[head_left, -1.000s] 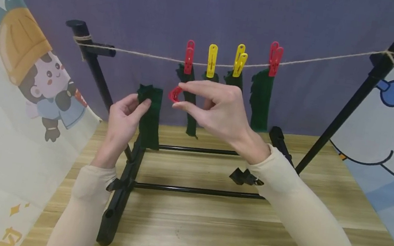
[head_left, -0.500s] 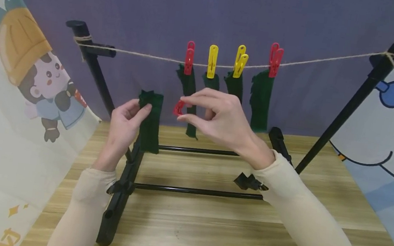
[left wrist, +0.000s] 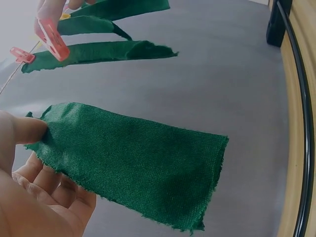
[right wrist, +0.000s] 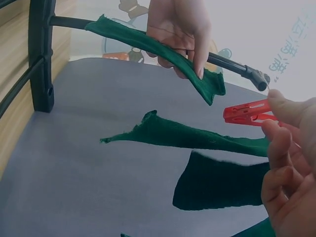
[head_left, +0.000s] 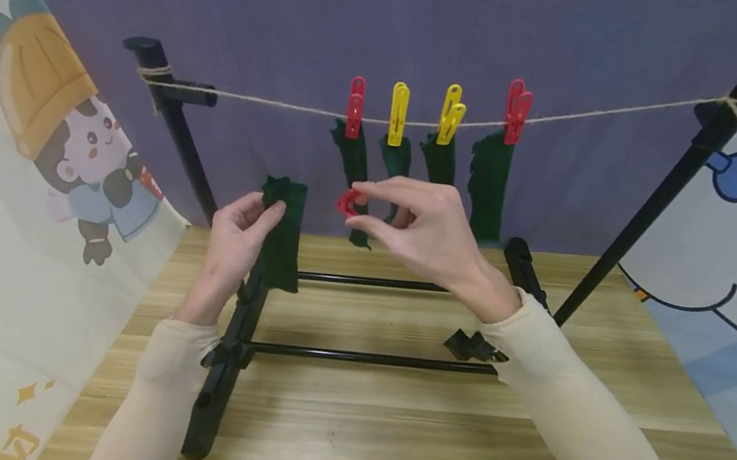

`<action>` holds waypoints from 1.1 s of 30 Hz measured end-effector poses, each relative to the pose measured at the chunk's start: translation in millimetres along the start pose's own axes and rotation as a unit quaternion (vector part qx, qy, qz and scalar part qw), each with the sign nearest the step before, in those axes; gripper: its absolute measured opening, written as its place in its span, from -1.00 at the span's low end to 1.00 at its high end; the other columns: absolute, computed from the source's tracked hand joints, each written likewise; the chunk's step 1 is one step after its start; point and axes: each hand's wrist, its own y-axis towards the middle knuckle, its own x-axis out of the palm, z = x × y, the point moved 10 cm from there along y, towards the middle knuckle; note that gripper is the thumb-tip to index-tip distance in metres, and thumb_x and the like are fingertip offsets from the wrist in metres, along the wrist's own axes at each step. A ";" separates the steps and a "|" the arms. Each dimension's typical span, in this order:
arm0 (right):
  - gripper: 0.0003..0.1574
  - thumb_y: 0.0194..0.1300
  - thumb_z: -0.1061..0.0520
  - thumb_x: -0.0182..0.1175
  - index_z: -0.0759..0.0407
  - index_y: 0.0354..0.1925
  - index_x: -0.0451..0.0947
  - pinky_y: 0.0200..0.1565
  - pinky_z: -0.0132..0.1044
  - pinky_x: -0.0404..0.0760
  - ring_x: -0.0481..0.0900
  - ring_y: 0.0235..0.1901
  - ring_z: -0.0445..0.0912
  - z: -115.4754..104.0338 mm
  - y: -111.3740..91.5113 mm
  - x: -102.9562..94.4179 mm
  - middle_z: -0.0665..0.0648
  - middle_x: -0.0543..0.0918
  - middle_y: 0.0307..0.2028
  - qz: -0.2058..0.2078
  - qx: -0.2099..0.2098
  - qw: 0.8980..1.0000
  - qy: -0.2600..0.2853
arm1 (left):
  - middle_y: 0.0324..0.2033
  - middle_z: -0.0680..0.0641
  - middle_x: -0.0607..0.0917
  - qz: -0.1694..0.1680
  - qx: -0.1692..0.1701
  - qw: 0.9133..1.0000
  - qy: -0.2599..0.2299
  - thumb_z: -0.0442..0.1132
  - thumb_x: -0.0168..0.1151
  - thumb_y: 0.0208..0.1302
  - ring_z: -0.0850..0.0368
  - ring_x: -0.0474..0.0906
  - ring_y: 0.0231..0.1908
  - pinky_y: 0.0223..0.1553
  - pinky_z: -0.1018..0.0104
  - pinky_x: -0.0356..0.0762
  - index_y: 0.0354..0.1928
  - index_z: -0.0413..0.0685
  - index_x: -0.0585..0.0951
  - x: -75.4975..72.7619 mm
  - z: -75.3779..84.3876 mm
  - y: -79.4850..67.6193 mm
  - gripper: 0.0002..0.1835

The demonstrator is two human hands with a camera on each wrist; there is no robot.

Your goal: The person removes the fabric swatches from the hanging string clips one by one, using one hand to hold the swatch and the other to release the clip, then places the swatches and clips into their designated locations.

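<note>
My left hand pinches the upper left edge of a green cloth strip, which hangs down below the string. In the left wrist view the strip has frayed edges, with the thumb on its face. My right hand holds a red clothespin between thumb and fingertips, a short way right of the strip and apart from it. The right wrist view shows this clothespin by its handles. Behind the hands, several green strips hang from the string, held by red and yellow clothespins.
The string runs between two black posts, the left post and the right post. Their black base bars lie on the wooden table. Printed cloth panels stand at both sides, with a dark backdrop behind.
My left hand and its strip have moved slightly down and right. The right hand has drifted down and right with the red clothespin, widening the gap to the strip.
</note>
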 end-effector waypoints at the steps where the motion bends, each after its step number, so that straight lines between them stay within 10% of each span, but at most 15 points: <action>1: -0.54 0.12 0.07 0.57 0.12 0.01 0.77 -0.57 -0.45 0.29 0.29 -0.71 -0.31 0.3 0.0 -0.5 0.02 0.83 -0.24 0.001 0.001 1.000 -0.004 | -0.34 0.21 0.77 0.000 0.001 1.000 -0.002 -0.08 0.25 0.46 0.28 0.69 -0.32 -0.22 0.43 0.66 -0.10 -0.04 0.69 0.8 -0.5 -0.2 -0.80; 33: -0.57 0.14 0.07 0.55 0.11 -0.01 0.76 -0.67 -0.45 0.23 0.30 -0.77 -0.34 21.5 -23.0 -2.7 0.00 0.81 -0.29 -0.003 0.052 0.999 0.015 | -0.37 0.35 0.73 -0.002 -0.003 0.997 0.079 -0.09 0.28 0.44 0.36 0.66 -0.29 -0.21 0.49 0.59 -0.01 -0.27 0.68 4.7 -19.1 -11.5 -0.65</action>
